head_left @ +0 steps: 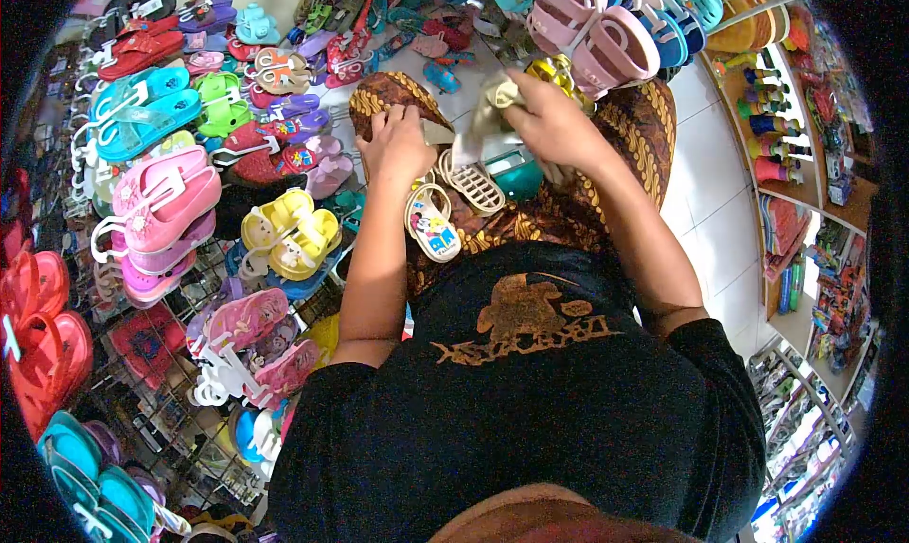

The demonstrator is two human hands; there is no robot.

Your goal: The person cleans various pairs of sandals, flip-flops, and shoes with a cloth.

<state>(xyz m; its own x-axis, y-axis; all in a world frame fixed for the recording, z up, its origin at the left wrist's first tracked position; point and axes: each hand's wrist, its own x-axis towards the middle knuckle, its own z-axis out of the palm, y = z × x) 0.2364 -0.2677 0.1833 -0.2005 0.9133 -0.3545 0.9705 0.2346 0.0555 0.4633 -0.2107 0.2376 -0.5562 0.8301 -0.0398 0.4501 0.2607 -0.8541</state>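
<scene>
My right hand (pixel 554 122) is closed round a crumpled cream cloth (pixel 497 98), which is smeared by motion above my lap. My left hand (pixel 396 147) lies over the brown patterned fabric (pixel 374 96) on my knee, fingers apart and bent downward; a pale edge shows beside it, too hidden to name. In my lap rests a cream child's sandal with a cartoon print (pixel 434 226). Beside it a second cream sandal (pixel 473 185) shows a grid-like surface. A teal, shiny object (pixel 513 172) lies below my right hand, partly covered.
Colourful sandals hang on a wire rack to the left, among them pink clogs (pixel 166 202) and yellow sandals (pixel 292 232). Pink sandals (pixel 615 51) hang close above my right hand. More footwear lies on the white tiled floor (pixel 710 164) ahead. Shelves (pixel 805 155) line the right side.
</scene>
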